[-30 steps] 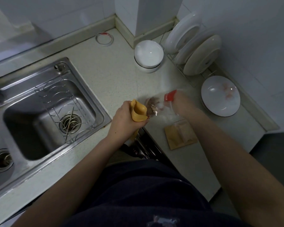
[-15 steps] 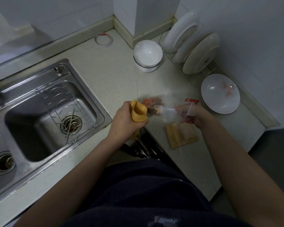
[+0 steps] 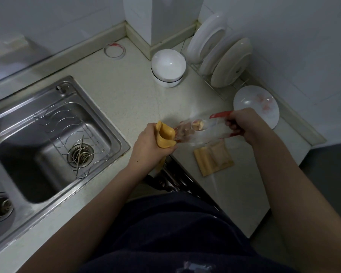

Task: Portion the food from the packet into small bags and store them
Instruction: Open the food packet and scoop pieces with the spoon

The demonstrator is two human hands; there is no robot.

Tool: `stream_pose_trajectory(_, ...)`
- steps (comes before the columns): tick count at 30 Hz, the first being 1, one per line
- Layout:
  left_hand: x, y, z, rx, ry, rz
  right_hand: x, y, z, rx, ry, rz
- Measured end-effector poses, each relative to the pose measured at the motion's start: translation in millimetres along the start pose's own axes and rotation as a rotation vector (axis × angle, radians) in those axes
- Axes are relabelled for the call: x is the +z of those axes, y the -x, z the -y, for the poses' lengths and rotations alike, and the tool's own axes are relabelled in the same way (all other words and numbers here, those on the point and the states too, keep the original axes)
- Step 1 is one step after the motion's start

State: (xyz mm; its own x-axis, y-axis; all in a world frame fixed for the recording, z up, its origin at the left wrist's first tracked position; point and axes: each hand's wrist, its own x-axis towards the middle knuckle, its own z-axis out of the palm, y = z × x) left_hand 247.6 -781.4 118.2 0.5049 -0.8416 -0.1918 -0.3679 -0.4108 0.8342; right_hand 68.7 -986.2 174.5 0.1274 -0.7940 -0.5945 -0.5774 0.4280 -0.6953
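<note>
Brushed steel sink [image 3: 24, 160] gleaming on the left, with a thin metal wire rack [image 3: 65, 126] inside. The countertop [image 3: 126, 95] looks like smooth, speckled stone, faintly shiny. White bowls [image 3: 168, 65] and plates [image 3: 231, 63] are glossy, glazed. The packet [image 3: 211, 131] is clear, crinkly plastic, red-edged; the small bag [image 3: 165, 135] is soft, matt yellow film.

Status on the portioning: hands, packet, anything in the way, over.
Left hand grips yellow bag, mouth open. Right hand grips clear packet, its other end at the bag, food inside. Tan bag flat on counter below, nothing between.
</note>
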Motion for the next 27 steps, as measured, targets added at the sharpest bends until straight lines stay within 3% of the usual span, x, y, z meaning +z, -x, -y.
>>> stream_pose_trajectory(19,3,4,-4,0.018,0.036,-0.01,3,39,15,-0.094,-0.334,0.084)
stream_pose_trajectory(27,1,8,-10,0.058,0.1,-0.074,9,70,19,-0.22,-0.293,0.095)
